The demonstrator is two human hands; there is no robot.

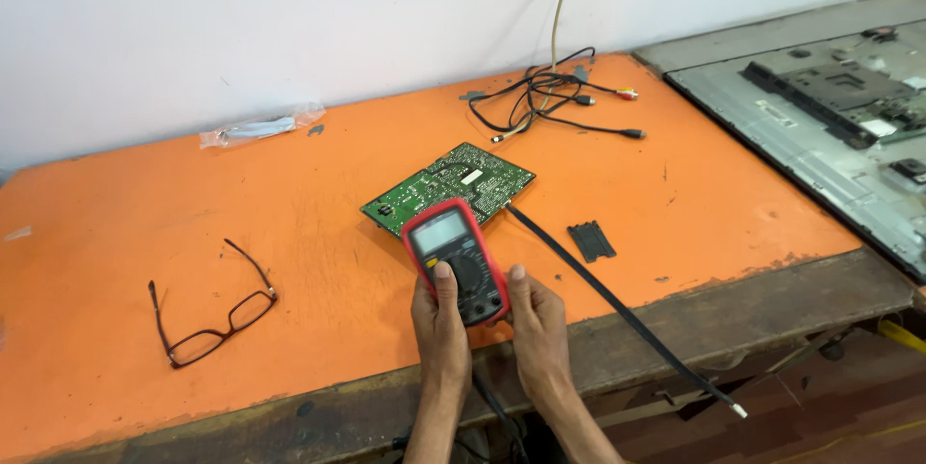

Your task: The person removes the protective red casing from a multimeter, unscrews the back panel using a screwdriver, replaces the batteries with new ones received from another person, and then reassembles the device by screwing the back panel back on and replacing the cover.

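A red-cased multimeter (453,257) with a grey screen lies tilted over the near edge of a green circuit board (449,184) on the orange table (318,261). My left hand (439,324) grips its lower left side, thumb resting on the dark dial. My right hand (535,319) holds its lower right side, thumb along the red edge. A flat black ribbon cable (617,305) runs from the board's right corner past the table's front edge.
Brown-framed glasses (212,314) lie at the left. A tangle of black cables (555,97) sits at the back, a clear plastic bag (256,126) near the wall, a small black ribbed part (590,240) right of the board. An opened flat-panel chassis (839,126) lies at the right.
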